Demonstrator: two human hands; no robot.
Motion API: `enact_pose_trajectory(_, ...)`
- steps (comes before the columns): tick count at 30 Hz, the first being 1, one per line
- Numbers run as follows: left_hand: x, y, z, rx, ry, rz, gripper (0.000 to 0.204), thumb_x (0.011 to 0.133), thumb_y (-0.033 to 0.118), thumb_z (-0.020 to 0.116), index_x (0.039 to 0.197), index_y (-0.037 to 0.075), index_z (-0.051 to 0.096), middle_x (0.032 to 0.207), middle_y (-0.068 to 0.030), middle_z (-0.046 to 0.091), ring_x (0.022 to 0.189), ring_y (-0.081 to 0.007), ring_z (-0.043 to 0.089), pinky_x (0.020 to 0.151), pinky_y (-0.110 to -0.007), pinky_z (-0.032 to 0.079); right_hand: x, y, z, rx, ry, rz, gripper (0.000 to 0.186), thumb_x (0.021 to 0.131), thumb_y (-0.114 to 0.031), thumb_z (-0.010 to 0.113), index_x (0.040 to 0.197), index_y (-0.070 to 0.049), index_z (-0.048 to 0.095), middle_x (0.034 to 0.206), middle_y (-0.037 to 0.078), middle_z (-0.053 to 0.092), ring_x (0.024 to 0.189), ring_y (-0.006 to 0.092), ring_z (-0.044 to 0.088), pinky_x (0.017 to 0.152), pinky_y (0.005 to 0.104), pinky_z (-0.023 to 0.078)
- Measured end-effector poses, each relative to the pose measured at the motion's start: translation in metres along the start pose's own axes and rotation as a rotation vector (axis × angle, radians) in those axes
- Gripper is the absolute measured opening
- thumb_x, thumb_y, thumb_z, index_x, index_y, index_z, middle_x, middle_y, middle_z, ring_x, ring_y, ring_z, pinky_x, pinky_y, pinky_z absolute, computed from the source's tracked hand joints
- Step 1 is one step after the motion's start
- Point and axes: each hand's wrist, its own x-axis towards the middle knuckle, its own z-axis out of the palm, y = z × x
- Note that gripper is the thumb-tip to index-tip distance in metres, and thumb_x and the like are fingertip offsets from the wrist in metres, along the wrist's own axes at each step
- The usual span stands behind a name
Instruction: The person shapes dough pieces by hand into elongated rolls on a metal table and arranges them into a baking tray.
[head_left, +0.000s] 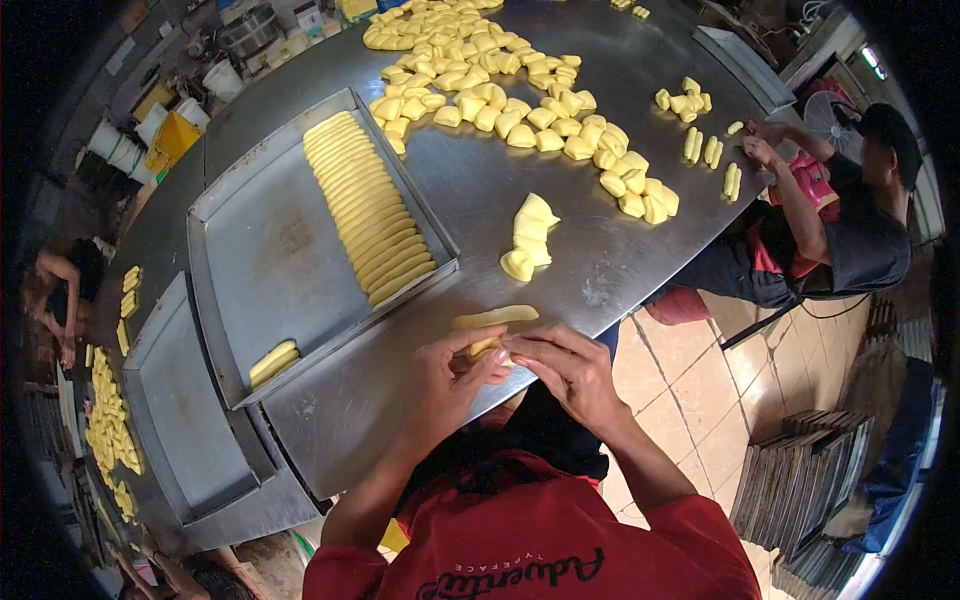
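My left hand [458,375] and my right hand [568,368] meet at the near edge of the metal table [345,400]. Between them, their fingertips are closed on a small piece of yellow dough [484,347], partly hidden by the fingers. Just beyond my fingers lies a rolled dough stick [495,317]. Farther off sits a short cluster of cut dough pieces [530,238]. To the left, a shallow metal tray [265,255] carries a long row of dough sticks [365,205] along its right side. A few more dough sticks [273,363] rest in its near corner.
A large heap of dough pieces [490,95] spreads over the far table. Another tray [185,400] stands at the left. A co-worker [850,210] handles dough at the right edge; other people work at far left. Stacked trays [800,480] stand on the tiled floor.
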Motion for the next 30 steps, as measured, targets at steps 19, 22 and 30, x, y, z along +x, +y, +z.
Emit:
enact_pose_trajectory(19, -0.001, -0.004, -0.01, 0.303, -0.001, 0.074, 0.02, 0.1, 0.019, 0.078, 0.108, 0.001, 0.081, 0.106, -0.0095, 0.08, 0.091, -0.0128, 0.073, 0.079, -0.031, 0.057, 0.027, -0.004, -0.032, 0.166, -0.393, 0.252, 0.025, 0.099, -0.021, 0.078, 0.112, 0.0, 0.08, 0.095, 0.021, 0.075, 0.086, 0.0373, 0.074, 0.075, 0.0439, 0.058)
enact_pose_trajectory(22, 0.005, -0.031, -0.012, 0.657, -0.024, 0.211, 0.017, 0.097, 0.017, 0.081, 0.103, 0.001, 0.08, 0.102, -0.0086, 0.078, 0.086, -0.0155, 0.073, 0.077, -0.033, 0.057, 0.013, 0.028, -0.007, 0.061, -0.403, 0.068, 0.024, 0.097, -0.022, 0.079, 0.111, -0.002, 0.079, 0.095, 0.017, 0.074, 0.085, 0.036, 0.071, 0.075, 0.0458, 0.056)
enact_pose_trajectory(30, 0.004, -0.05, -0.027, 0.463, 0.086, 0.229, 0.018, 0.091, 0.017, 0.085, 0.097, 0.002, 0.077, 0.086, -0.0117, 0.069, 0.08, -0.0276, 0.068, 0.075, -0.041, 0.054, 0.004, 0.053, -0.008, 0.18, -0.317, 0.083, 0.02, 0.098, -0.019, 0.078, 0.107, -0.001, 0.077, 0.092, 0.014, 0.068, 0.084, 0.0337, 0.069, 0.075, 0.0444, 0.055)
